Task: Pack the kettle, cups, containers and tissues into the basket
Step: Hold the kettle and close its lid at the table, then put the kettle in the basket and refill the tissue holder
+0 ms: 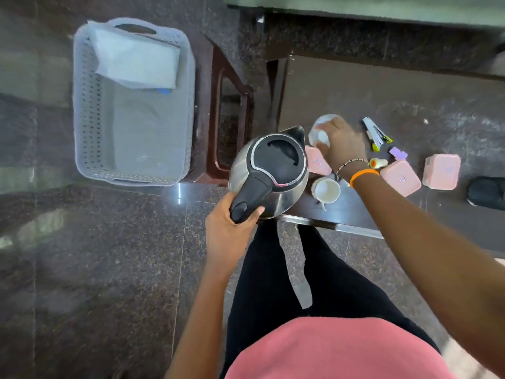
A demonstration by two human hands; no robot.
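Grey basket (131, 170): tissues (136, 61) | left fingers (257, 212) clamp kettle (269, 170) | right fingers (326, 129) grip cup (321, 132)

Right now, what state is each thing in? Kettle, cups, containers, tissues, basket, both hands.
kettle: lid closed, lifted by its handle, not in the basket
left hand: grips the kettle handle
right hand: on the far cup, hold unclear
far cup: on the table, under the right hand
near cup: upright, empty, on the table
pink containers: three, lids on, on the table
tissues: in the basket's far end
basket: on the floor, mostly unfilled
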